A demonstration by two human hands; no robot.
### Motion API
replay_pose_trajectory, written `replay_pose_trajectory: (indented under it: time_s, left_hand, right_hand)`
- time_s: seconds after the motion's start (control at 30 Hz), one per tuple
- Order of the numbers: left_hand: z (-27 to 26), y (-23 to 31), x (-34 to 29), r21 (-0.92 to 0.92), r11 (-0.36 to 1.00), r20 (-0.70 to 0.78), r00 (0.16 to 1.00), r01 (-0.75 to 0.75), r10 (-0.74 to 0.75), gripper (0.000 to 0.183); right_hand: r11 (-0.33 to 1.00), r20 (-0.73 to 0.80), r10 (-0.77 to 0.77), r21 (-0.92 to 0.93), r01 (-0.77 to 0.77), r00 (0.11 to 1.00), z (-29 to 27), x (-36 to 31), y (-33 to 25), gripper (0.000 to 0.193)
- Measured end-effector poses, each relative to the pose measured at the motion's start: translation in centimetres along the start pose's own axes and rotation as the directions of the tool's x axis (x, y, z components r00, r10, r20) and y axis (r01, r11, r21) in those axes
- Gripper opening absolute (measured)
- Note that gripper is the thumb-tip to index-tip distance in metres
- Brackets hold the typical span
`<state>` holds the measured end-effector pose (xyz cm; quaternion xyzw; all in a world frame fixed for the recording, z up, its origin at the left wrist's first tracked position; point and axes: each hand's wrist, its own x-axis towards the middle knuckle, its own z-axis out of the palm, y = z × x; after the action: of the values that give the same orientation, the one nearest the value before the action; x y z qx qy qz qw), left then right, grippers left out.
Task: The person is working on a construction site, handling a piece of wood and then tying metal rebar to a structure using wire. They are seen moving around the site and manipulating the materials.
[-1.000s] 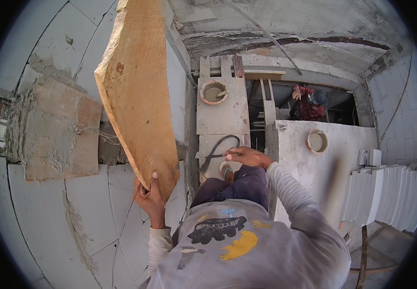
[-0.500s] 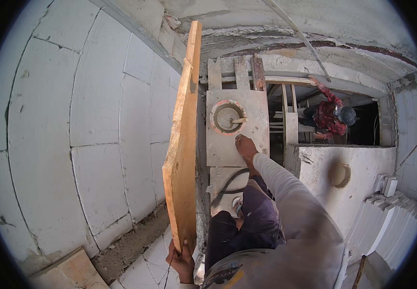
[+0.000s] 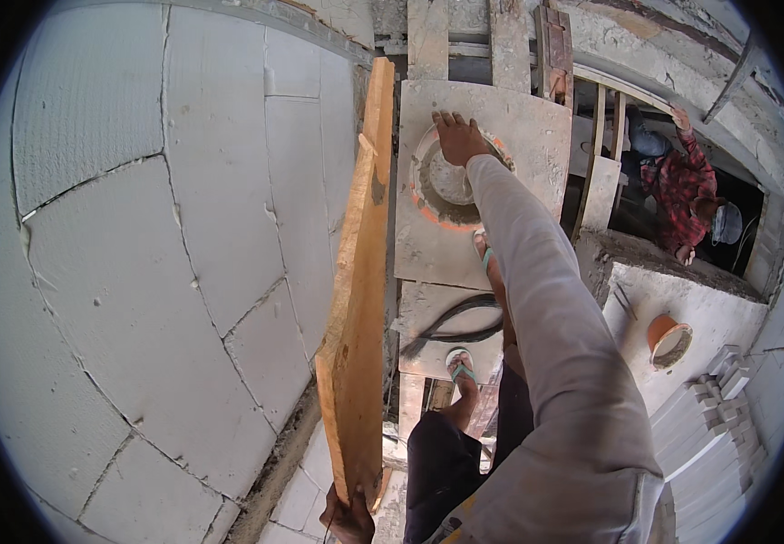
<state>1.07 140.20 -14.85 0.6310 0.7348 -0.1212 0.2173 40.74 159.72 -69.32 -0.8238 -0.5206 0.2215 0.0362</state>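
My left hand grips the lower end of a long wooden board, which stands upright close to the pale block wall. My right hand is stretched forward over the far rim of a round mortar bucket. Its fingers are extended and slightly apart, at or just above that rim; whether they touch it I cannot tell. Grey mortar coats the inside of the bucket. My right hand and sleeve cover part of it, and the tool inside is mostly hidden. The bucket stands on a grey panel.
Another person in a red checked shirt is in the opening at the right. Nearby are an orange bucket and stacked white blocks. A black hose lies by my feet. Gaps show between planks at the far end.
My right hand has moved from the bucket's near side to its far rim, its fingers now extended. The view has shifted nearer the bucket. My left hand still grips the board.
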Motion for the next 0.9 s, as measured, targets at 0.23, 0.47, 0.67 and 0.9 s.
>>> replay_pose_trajectory:
  time_s: [0.23, 0.47, 0.67, 0.9]
  left_hand:
    - [-1.1, 0.9, -0.3, -0.032, 0.999, -0.004, 1.000, 0.012, -0.012, 0.033]
    - [-4.1, -1.4, -1.2, -0.273, 0.962, -0.009, 1.000, -0.027, 0.026, 0.032]
    - [-5.6, -7.2, -5.7, -0.365, 0.931, -0.055, 0.998, 0.014, -0.036, 0.026]
    - [-5.6, -10.2, -8.8, -0.430, 0.900, -0.039, 0.994, 0.078, -0.105, 0.027]
  right_hand:
    - [0.967, 0.097, -0.248, 0.080, 0.241, 0.964, -2.8, -3.6, -0.6, 0.031]
    - [0.975, 0.279, -0.188, 0.167, 0.145, 0.942, -5.8, -20.7, -6.1, 0.027]
    - [0.946, 0.328, -0.288, 0.244, 0.214, 0.900, -6.3, -30.3, -14.3, 0.025]
    - [0.909, 0.389, -0.409, 0.256, 0.330, 0.825, 1.6, -42.1, -14.1, 0.020]
